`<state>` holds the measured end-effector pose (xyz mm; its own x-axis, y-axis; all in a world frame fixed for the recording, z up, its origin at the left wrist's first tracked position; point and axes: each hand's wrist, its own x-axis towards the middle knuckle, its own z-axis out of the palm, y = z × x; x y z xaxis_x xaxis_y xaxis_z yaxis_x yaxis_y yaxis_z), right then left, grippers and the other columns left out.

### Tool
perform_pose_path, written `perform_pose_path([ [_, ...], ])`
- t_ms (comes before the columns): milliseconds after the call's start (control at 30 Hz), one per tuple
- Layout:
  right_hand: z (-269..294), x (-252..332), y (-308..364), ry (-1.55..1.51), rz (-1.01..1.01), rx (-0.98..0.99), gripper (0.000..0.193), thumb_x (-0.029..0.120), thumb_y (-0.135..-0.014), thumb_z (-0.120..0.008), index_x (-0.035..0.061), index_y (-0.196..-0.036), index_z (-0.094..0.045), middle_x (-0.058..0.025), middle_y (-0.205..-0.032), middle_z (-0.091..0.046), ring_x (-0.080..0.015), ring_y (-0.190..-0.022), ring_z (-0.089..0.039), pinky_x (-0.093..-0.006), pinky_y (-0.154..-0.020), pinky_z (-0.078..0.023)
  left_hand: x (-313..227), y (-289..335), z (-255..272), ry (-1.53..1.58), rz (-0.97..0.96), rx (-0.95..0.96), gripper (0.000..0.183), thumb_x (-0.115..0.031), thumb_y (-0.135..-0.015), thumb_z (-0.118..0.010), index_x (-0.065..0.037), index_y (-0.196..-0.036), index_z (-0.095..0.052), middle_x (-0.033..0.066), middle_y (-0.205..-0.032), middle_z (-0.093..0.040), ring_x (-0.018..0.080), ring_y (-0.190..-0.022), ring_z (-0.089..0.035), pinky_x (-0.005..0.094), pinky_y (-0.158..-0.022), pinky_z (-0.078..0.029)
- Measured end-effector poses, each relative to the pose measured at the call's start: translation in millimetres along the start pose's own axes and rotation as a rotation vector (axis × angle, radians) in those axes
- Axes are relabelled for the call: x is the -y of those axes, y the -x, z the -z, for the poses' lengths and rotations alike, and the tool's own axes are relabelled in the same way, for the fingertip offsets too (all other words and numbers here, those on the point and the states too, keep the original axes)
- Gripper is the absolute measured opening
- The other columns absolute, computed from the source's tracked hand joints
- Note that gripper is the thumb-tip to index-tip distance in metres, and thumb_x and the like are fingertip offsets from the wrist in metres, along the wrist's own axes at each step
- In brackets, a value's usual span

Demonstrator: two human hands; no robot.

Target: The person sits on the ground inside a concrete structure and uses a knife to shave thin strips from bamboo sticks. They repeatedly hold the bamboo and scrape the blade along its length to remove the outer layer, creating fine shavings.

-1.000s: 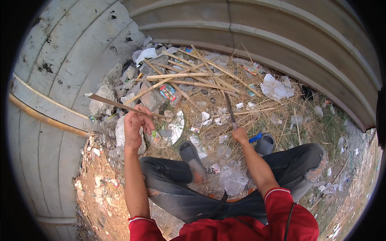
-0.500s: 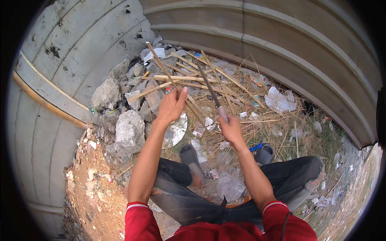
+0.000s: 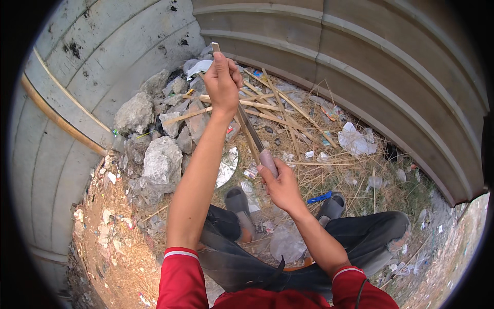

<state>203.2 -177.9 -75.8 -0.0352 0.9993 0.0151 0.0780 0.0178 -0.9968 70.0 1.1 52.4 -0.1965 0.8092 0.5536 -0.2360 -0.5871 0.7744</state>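
My left hand (image 3: 223, 85) is raised, its fingers closed round the upper part of a split bamboo strip (image 3: 252, 146). The strip's pale cut end sticks out above my thumb, and its lower length slants down to the right. Lower and to the right, my right hand (image 3: 283, 186) grips the pinkish-grey handle of a long-bladed knife (image 3: 267, 161). Its dark narrow blade points up toward my left hand and lies along the strip; I cannot tell whether they touch. Behind my hands, several similar strips (image 3: 293, 105) lie crossed on the ground.
Grey rocks (image 3: 163, 159) and rubble are heaped on the left. A pale panel wall (image 3: 128, 56) and a brown corrugated metal sheet (image 3: 381, 62) close in the space. Dry grass and white scraps (image 3: 356, 139) cover the ground. A blue object (image 3: 319, 197) lies by my right shoe (image 3: 332, 206).
My left hand has moved up along the strip to near its top end. My right hand has come left and down, bringing the knife blade alongside the strip.
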Motion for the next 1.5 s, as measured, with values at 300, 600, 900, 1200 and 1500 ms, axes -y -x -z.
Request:
perform_pose_path([
  [300,18,91,27,-0.177,0.146,-0.105,0.062,0.014,-0.099,-0.061,0.0039,-0.154,-0.034,-0.0229,-0.122,-0.065,-0.0169,-0.101,-0.065,-0.0310,-0.087,-0.052,29,1,14,-0.188,-0.319,-0.388,0.063,-0.047,-0.104,-0.049,-0.008,-0.055,-0.041,-0.0022,-0.051,-0.038,0.0075,-0.049,-0.035,0.0277,-0.050,-0.026],
  [600,28,18,33,0.126,-0.028,-0.008,0.056,0.014,-0.100,-0.058,0.0065,-0.152,-0.040,-0.0198,-0.119,-0.062,-0.0169,-0.101,-0.061,-0.0285,-0.084,-0.047,37,-20,27,-0.183,-0.376,-0.563,0.062,-0.044,-0.103,-0.053,-0.011,-0.053,-0.039,-0.0033,-0.052,-0.034,0.0083,-0.051,-0.031,0.0288,-0.053,-0.023],
  [900,12,44,56,0.066,0.278,-0.242,0.056,0.009,-0.099,-0.058,0.0066,-0.151,-0.040,-0.0122,-0.101,-0.066,-0.0133,-0.078,-0.060,-0.0267,-0.070,-0.049,48,-20,16,0.103,-0.205,-0.584,0.059,-0.057,-0.100,-0.045,-0.013,-0.060,-0.043,-0.0039,-0.056,-0.038,0.0085,-0.054,-0.033,0.0238,-0.052,-0.023],
  [1200,41,58,60,-0.263,-0.153,-0.202,0.058,0.010,-0.101,-0.055,0.0104,-0.155,-0.034,0.0009,-0.072,-0.049,-0.0044,-0.049,-0.042,-0.0224,-0.044,-0.039,58,-32,54,0.120,-0.147,-0.613,0.069,-0.076,-0.092,-0.033,-0.015,-0.061,-0.044,-0.0030,-0.055,-0.041,0.0092,-0.048,-0.031,0.0220,-0.047,-0.019],
  [1500,18,-7,83,-0.003,-0.061,-0.020,0.056,0.014,-0.101,-0.058,0.0093,-0.153,-0.038,0.0007,-0.074,-0.051,-0.0050,-0.055,-0.048,-0.0217,-0.047,-0.042,68,-28,39,0.145,-0.127,-0.341,0.069,-0.072,-0.095,-0.033,-0.012,-0.062,-0.044,-0.0009,-0.056,-0.041,0.0092,-0.049,-0.034,0.0243,-0.046,-0.020],
])
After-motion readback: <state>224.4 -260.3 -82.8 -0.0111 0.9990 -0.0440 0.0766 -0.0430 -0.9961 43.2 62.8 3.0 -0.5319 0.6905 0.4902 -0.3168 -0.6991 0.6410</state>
